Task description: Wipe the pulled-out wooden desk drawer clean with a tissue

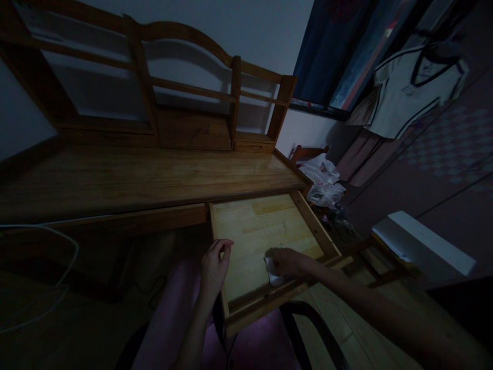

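A wooden desk (pixel 146 177) stands before me with its right drawer (pixel 265 226) pulled out and bare inside. My left hand (pixel 214 267) rests on the drawer's left side rail, fingers curled over it. My right hand (pixel 287 261) lies inside the drawer near its front edge, closed on a small white cloth (pixel 272 272) pressed against the drawer floor.
A wooden hutch with shelves (pixel 154 92) tops the desk. White plastic bags (pixel 323 180) sit on a chair at the right. A white flat box (pixel 423 241) lies further right. A shirt (pixel 416 87) hangs by the window. A white cable (pixel 57 257) loops at left.
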{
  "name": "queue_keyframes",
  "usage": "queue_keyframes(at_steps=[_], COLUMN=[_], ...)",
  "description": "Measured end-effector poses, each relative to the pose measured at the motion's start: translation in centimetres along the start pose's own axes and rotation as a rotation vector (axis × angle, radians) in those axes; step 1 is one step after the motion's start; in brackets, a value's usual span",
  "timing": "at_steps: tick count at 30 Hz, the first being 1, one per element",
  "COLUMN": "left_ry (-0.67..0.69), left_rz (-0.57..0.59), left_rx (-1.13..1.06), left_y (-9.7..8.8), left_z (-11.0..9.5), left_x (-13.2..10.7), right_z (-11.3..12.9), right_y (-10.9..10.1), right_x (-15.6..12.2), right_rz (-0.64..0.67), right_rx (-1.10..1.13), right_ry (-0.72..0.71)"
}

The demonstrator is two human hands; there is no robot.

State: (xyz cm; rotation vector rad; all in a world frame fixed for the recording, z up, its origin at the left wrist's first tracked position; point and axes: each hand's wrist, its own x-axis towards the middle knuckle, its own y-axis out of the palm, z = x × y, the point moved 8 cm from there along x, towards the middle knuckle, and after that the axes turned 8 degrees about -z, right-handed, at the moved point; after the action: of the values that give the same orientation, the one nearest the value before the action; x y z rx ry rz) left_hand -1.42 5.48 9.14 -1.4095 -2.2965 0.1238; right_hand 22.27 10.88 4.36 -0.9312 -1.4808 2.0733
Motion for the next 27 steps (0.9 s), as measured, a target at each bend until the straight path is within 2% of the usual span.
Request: queue_keyframes(at_steps=[4, 10, 16, 27], left_ry=[0.012, 0.030, 0.017, 0.018], left_rz=[-0.007, -0.017, -0.018, -0.016], left_rx=[0.005, 0.017, 0.015, 0.008], left_y=[0.0, -0.1, -0.1, 0.0], left_z=[0.0, -0.3, -0.3, -0.3], left_x=[0.0, 0.1, 0.1, 0.1], right_z=[1.2, 3.0, 4.6, 6.7], right_y=[0.1, 0.6, 0.4, 0.6], right_x=[0.9, 1.9, 2.3, 3.0], right_rz=[-0.020, 0.053, -0.007, -0.042], right_rx=[0.002, -0.005, -0.005, -0.012], right_ry=[-0.039, -0.059, -0.113, -0.164])
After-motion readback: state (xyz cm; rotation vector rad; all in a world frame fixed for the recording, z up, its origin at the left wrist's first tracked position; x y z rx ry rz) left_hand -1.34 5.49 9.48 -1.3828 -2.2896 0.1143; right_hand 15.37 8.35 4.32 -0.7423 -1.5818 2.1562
